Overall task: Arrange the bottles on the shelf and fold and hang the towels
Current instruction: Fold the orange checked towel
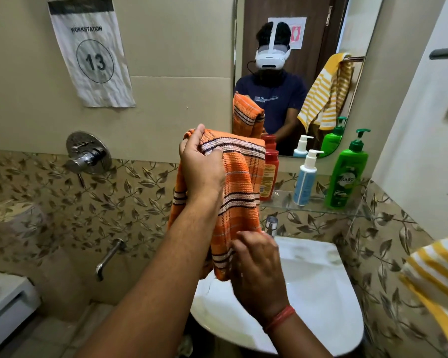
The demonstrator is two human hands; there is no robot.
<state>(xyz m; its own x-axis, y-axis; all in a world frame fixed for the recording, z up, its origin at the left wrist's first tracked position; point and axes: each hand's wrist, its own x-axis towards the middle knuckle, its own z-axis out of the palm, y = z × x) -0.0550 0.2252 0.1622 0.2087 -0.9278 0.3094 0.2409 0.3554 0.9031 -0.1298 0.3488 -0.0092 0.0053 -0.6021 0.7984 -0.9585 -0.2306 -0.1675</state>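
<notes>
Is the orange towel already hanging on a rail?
No, both hands, left hand and right hand, hold the orange towel up above the sink.

The towel [233, 192] hangs above the sink [321, 293], between the left hand [202, 164] above and the right hand [256, 264] below. Behind it, three bottles [304, 177] stand on the shelf [316, 206], under the mirror [295, 73]

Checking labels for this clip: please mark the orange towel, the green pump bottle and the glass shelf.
orange towel [239, 182]: head view, striped middle of the cloth.
green pump bottle [345, 177]: head view, body near the label.
glass shelf [318, 206]: head view, bare front edge.
</notes>
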